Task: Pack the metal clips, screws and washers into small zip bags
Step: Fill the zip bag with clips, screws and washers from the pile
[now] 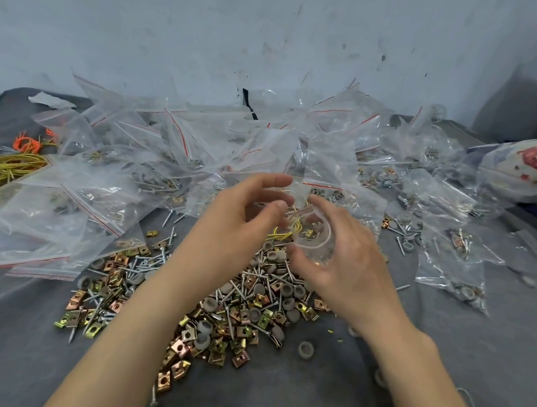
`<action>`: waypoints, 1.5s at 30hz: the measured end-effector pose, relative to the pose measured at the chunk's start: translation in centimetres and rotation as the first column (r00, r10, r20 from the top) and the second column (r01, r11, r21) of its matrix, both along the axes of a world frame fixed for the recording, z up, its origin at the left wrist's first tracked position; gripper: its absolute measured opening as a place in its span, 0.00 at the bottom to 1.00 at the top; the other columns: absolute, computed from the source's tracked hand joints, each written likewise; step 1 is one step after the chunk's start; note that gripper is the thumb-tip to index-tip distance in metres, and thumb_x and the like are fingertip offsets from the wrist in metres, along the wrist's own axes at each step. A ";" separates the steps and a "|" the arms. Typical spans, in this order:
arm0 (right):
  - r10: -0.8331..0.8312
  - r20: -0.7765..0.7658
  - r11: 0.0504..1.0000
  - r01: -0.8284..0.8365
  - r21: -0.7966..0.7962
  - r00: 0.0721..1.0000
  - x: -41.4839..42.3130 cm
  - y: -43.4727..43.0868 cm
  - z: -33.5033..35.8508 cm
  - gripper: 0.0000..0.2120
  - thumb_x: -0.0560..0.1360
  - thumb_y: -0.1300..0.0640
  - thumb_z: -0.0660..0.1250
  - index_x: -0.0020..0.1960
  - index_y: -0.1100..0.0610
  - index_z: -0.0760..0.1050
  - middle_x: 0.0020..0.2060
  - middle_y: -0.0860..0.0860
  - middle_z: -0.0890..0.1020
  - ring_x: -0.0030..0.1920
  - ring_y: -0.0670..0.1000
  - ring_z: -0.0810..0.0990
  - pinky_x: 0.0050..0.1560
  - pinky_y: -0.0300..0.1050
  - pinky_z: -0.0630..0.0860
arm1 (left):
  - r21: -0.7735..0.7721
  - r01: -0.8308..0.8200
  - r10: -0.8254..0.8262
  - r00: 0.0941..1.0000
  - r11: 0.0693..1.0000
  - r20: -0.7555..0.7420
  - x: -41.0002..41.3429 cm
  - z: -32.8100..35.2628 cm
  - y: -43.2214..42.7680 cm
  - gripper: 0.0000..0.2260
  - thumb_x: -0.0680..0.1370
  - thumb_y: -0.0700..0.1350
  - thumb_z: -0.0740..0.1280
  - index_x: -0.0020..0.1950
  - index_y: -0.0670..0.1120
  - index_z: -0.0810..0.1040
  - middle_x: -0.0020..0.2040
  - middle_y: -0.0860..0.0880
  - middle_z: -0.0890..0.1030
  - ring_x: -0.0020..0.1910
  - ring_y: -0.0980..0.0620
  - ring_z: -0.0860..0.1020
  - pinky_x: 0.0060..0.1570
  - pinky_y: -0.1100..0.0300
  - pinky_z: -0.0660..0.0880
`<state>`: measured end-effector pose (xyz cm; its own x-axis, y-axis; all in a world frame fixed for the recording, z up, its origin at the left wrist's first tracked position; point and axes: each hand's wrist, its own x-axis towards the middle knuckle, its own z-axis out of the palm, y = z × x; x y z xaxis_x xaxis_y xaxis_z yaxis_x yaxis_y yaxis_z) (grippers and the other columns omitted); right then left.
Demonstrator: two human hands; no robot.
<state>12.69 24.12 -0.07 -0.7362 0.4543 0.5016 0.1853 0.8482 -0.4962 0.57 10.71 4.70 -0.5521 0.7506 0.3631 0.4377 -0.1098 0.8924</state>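
The pile of clips, screws and washers lies below both hands, on their near side. The right hand cups the bag, its mouth open toward the left hand. The left hand's curled fingertips are at the rim; whether they grip it cannot be told. Filled bags lie beyond.

The clips in the heap are shiny plated metal, gold and coppery, mixed with bright steel screws and dull grey, rubbery-looking washers. Behind the heap the zip bags are thin, glossy clear plastic. Under it lies matt grey cloth.
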 end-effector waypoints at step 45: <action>-0.204 -0.450 0.748 -0.158 -0.644 0.870 0.8 1.2 2.6 0.23 0.74 0.42 0.70 0.67 0.40 0.72 0.57 0.52 0.84 0.53 0.43 0.81 0.60 0.49 0.78 | -0.156 -0.121 0.119 0.993 0.980 -0.024 -1.6 -2.8 -0.1 0.08 0.80 0.53 0.64 0.49 0.56 0.83 0.37 0.59 0.80 0.37 0.60 0.76 0.42 0.64 0.74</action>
